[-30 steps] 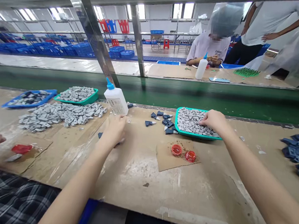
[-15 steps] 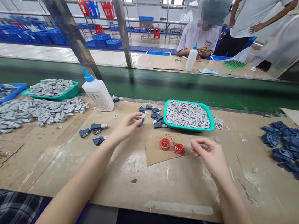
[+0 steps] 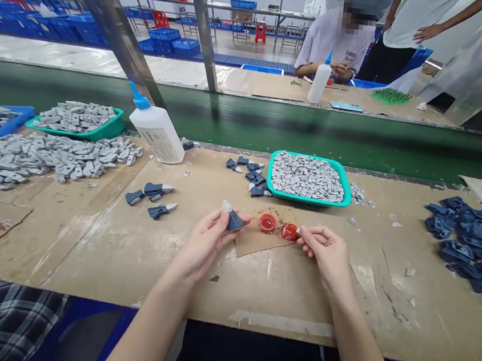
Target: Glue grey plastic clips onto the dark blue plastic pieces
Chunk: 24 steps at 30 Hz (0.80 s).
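Slip risk left, spill risk right.
Midway between the worktop's [image 3: 264, 289] near and far edges, the left hand [image 3: 209, 239] pinches a dark blue piece [image 3: 235, 222], droppable if gripped loosely; rightward, a nudge could tip the second red cup [image 3: 285, 239] beside the right hand [image 3: 324, 249], whose fingers pinch a small pale piece [image 3: 299, 231].

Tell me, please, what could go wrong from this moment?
1. The right hand holds a small pale piece by the right red cup; a bump might tip the cup.
2. That piece is small and barely shows, so it could slip from the grip.
3. The green tray is full of grey pieces; a knock could spill some.
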Motion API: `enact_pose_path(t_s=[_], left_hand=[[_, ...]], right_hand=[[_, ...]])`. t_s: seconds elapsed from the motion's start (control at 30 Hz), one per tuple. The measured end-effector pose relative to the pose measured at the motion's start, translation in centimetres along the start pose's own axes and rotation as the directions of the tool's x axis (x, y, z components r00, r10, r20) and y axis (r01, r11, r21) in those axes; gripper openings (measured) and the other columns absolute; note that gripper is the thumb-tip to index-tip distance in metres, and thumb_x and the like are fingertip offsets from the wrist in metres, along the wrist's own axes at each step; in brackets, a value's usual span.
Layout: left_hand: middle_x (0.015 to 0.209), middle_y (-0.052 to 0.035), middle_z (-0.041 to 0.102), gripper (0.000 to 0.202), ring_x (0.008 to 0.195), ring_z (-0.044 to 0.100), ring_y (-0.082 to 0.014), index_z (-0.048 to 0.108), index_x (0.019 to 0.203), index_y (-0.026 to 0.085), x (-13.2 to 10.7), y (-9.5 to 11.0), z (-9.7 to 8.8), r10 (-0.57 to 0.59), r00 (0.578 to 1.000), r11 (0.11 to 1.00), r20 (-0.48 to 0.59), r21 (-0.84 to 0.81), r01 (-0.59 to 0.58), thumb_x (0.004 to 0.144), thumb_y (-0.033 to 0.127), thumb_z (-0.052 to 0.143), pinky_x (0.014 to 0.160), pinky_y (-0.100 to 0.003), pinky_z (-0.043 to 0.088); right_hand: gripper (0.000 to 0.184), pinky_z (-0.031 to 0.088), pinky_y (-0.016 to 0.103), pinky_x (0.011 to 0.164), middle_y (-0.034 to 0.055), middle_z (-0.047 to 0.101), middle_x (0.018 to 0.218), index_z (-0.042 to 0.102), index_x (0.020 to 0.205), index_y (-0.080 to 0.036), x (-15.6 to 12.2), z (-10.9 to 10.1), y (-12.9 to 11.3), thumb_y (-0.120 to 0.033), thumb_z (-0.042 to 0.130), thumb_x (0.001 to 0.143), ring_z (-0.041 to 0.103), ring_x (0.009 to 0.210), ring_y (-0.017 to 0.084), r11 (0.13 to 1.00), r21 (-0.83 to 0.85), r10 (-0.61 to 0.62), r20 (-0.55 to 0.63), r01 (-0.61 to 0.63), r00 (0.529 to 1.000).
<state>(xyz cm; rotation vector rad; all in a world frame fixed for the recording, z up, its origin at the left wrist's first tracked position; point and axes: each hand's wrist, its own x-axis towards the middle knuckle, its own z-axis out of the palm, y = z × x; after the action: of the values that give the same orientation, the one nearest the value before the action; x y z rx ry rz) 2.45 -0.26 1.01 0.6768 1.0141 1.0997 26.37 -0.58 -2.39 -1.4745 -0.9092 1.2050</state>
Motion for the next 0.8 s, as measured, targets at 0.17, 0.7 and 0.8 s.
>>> enact_pose_path(t_s=[0.17,0.7,0.8], left_hand=[[0.113,-0.0071,0.066,0.028,0.098,0.062,-0.0145,0.068,0.100,0.017,-0.5,-1.4,1.1,0.075,0.994,0.997,-0.076,0.026,-0.073,0.084,0.039,0.066,0.075,-0.021,0.051],[0.101,-0.0078,0.075,0.022,0.096,0.070,-0.0212,0.067,0.092,0.018,-2.1,-3.8,5.1,0.159,0.987,0.987,-0.013,0.008,-0.158,0.073,0.021,0.077,0.088,-0.031,0.054],[0.102,-0.0085,0.075,0.021,0.095,0.071,-0.0218,0.068,0.090,0.017,-2.5,-4.1,6.3,0.178,0.984,0.984,-0.005,0.005,-0.178,0.071,0.017,0.078,0.086,-0.031,0.055]], right_hand=[[0.038,0.037,0.024,0.047,0.0051,0.068,0.061,0.066,0.074,-0.016,0.0,0.6,-0.1,-0.050,0.079,0.065,0.051,0.049,0.012,1.000,-0.013,-0.002,0.031,0.002,1.000],[0.027,0.040,0.023,0.047,0.0032,0.066,0.062,0.064,0.073,-0.019,-3.7,0.9,-3.7,-0.044,0.076,0.074,0.055,0.054,0.013,0.996,0.074,-0.052,0.137,0.042,0.989],[0.026,0.042,0.024,0.047,0.0031,0.066,0.061,0.064,0.072,-0.020,-4.8,1.3,-4.6,-0.043,0.075,0.075,0.057,0.054,0.014,0.998,0.052,-0.049,0.200,0.039,0.979]])
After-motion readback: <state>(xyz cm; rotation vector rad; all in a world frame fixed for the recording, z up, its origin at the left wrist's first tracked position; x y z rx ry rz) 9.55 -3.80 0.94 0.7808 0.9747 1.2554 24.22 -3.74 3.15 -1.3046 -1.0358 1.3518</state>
